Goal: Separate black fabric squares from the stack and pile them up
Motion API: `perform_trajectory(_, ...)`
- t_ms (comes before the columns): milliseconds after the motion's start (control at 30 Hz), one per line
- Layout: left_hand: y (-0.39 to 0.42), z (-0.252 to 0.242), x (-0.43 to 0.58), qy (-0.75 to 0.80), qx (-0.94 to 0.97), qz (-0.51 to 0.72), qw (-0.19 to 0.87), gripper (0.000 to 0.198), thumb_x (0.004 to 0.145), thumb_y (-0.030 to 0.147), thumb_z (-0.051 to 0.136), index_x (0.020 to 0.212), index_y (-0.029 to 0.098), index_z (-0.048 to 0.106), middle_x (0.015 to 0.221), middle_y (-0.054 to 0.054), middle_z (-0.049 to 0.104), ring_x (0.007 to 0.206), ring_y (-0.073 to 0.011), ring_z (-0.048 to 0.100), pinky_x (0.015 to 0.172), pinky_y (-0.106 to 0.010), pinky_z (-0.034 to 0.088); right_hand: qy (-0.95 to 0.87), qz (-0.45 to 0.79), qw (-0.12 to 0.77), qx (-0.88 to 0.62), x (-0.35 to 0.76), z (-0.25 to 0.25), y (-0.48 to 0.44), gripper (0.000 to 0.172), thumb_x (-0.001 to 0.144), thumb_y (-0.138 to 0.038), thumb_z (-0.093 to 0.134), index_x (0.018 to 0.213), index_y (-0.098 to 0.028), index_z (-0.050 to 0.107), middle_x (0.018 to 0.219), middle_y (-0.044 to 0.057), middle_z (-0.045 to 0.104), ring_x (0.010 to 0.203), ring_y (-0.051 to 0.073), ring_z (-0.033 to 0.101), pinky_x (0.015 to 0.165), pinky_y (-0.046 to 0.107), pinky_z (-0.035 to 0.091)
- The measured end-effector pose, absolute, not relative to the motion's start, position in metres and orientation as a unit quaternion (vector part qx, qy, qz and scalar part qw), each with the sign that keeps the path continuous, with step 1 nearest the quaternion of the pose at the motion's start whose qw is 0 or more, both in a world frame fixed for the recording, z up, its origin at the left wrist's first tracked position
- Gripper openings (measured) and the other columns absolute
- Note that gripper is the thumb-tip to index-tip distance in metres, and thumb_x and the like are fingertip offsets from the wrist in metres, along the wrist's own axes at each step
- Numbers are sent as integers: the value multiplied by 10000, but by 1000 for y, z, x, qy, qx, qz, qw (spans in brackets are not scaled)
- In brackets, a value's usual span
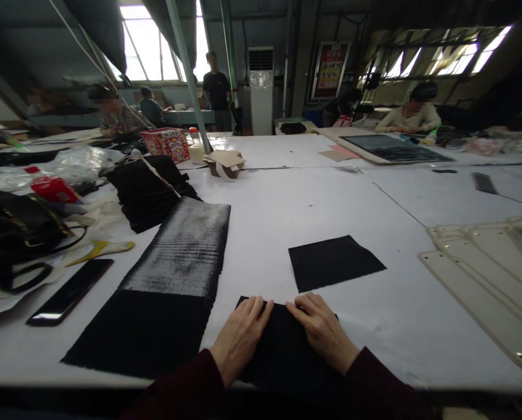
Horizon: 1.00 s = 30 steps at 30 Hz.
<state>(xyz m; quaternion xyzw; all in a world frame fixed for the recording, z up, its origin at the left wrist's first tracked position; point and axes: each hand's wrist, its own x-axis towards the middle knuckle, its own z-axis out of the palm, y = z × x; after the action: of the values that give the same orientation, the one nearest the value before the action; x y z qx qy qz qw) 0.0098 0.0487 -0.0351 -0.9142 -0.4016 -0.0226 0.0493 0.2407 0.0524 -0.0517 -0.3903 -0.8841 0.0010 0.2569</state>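
My left hand and my right hand lie side by side on a black fabric piece at the near edge of the white table. The fingers of both hands are stretched out flat and press on the cloth's far edge. A second black fabric square lies flat just beyond my right hand. To the left of my left hand a long fanned stack of black fabric pieces runs away from me.
A black phone, a black bag and a pile of black cloth sit at the left. Cream-coloured shaped panels lie at the right. A red box and cardboard stand farther back. Several people work at far tables.
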Motion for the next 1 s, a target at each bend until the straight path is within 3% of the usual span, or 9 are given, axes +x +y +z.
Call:
perform_trajectory(300,40,-25,35,-402,-910,26,96,619,835,34,436,1444,113,352,1036,-116,591,914,-242,566,827,-384,496,-886,3,250,-391,262,-51,47,330,963,-87,384,1215,-133,592,941,89,572,871,208,478,777,375,433)
perform_trajectory(500,39,-23,48,-379,-922,22,83,524,841,1,399,1360,54,455,1199,-137,563,1081,-240,536,947,-348,462,-887,-2,244,-392,275,-50,42,338,949,-75,398,1222,-129,589,938,97,569,864,216,471,779,373,421)
perform_trajectory(700,34,-25,62,-388,-914,37,108,618,860,30,416,1467,109,330,1109,-143,592,1017,-267,572,874,-404,501,-890,-16,228,-395,287,-48,39,359,926,-61,415,1231,-140,587,950,98,569,869,216,471,783,377,416)
perform_trajectory(833,34,-27,66,-386,-917,21,92,580,863,35,425,1436,119,383,1184,-149,576,1065,-270,558,927,-427,476,-889,-23,223,-400,293,-49,37,338,929,-79,435,1219,-147,594,955,93,571,868,214,469,779,372,406)
perform_trajectory(1000,36,-33,67,-358,-931,-7,71,573,849,6,425,1415,91,397,1246,-118,558,1122,-236,526,987,-362,447,-890,-34,214,-402,295,-49,37,309,953,-112,422,1204,-146,598,961,92,577,862,215,463,790,383,390)
